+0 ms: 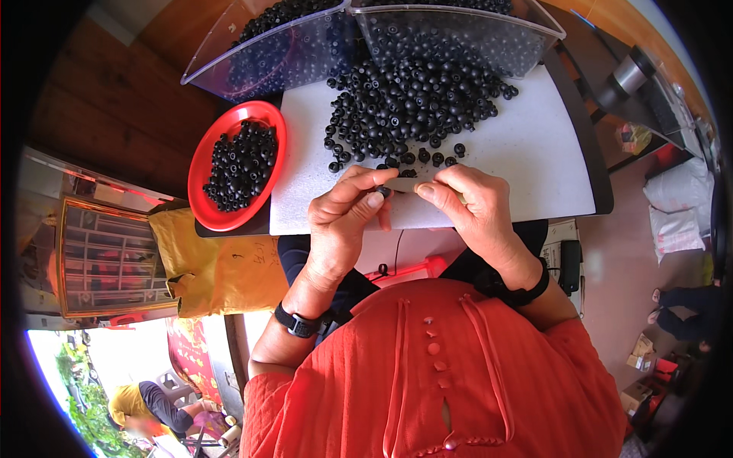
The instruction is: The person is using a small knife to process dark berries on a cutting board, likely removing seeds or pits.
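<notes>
- Your left hand is curled at the near edge of the white board; its grip is pinched shut, thumb against forefinger, on one small black bead.
- Your right hand sits just beside the left one, fingertips almost meeting it. Its grip is clenched on a thin pale strip that runs between the two hands.
- The held bead lies right at the left end of that strip, touching or nearly so; you cannot tell from this view whether it sits on the strip.
- A loose heap of black beads covers the far middle of the white board, with a few stray ones trailing down to just beyond your fingertips.
- The heap spills from under two clear plastic bins at the far edge, both holding more of the same beads.
- To the left of the board, touching its edge, a red bowl holds a smaller pile of beads.
- The board rests on a dark desk whose edge shows along the right side.
- You wear a dark watch on the left wrist and a dark band on the right.
- A yellow padded envelope lies below the red bowl, to the left of your left forearm.
</notes>
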### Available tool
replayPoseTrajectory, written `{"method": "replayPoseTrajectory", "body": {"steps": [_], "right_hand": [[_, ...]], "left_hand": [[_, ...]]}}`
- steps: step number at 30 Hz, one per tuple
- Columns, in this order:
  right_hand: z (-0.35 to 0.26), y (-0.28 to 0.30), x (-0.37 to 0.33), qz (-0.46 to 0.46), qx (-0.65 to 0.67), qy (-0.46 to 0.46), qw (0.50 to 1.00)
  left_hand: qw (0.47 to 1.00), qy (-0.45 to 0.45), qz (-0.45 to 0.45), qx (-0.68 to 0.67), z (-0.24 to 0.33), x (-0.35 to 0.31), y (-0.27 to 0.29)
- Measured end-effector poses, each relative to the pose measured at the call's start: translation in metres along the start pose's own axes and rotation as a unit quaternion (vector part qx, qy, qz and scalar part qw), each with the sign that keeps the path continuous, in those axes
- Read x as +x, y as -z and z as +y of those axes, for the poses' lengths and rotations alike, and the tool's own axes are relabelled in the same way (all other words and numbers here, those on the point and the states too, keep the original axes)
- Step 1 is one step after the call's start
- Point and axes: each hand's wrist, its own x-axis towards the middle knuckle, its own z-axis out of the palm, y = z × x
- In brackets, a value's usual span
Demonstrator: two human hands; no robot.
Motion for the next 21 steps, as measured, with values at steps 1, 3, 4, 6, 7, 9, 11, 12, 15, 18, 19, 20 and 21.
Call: {"method": "replayPoseTrajectory", "body": {"steps": [1,3,4,6,7,9,11,12,15,18,19,20,21], "right_hand": [[0.000,0.000,0.000,0.001,-0.003,0.002,1.000],[0.002,-0.001,-0.001,0.000,-0.006,0.009,1.000],[0.004,-0.001,-0.001,-0.001,-0.011,0.018,1.000],[0.005,-0.002,-0.001,0.001,-0.009,0.023,1.000],[0.006,-0.003,-0.001,0.002,-0.008,0.030,1.000],[0.007,-0.002,-0.001,0.001,-0.013,0.038,0.999],[0.009,-0.002,0.000,0.000,-0.018,0.046,0.999],[0.010,-0.003,-0.001,0.002,-0.026,0.057,0.998],[0.013,-0.004,-0.002,0.003,-0.041,0.073,0.997],[0.010,-0.004,-0.001,0.000,-0.050,0.086,0.995],[0.009,-0.003,-0.001,-0.002,-0.053,0.096,0.994],[0.008,-0.003,-0.001,-0.001,-0.054,0.096,0.994],[0.009,-0.003,-0.002,-0.003,-0.050,0.093,0.994]], "left_hand": [[1.000,0.001,0.000,0.000,-0.001,0.000,0.001],[1.000,-0.017,-0.009,0.007,-0.002,0.001,0.002],[1.000,-0.016,-0.009,0.007,-0.003,0.000,0.002],[1.000,-0.022,-0.007,0.005,-0.003,0.000,0.001],[1.000,-0.021,-0.007,0.005,-0.004,0.000,0.001],[1.000,-0.025,-0.005,0.004,-0.004,0.000,0.001],[1.000,-0.023,0.000,-0.005,-0.005,0.000,0.000],[1.000,-0.022,0.004,-0.014,-0.005,0.000,0.000],[1.000,-0.016,0.010,-0.025,-0.006,-0.001,-0.001],[0.999,-0.010,0.021,-0.024,-0.005,-0.002,-0.002],[0.999,-0.010,0.020,-0.024,-0.005,-0.001,-0.002],[1.000,-0.016,0.016,-0.017,-0.006,-0.001,-0.001],[1.000,-0.022,0.012,-0.008,-0.007,-0.001,-0.001]]}}
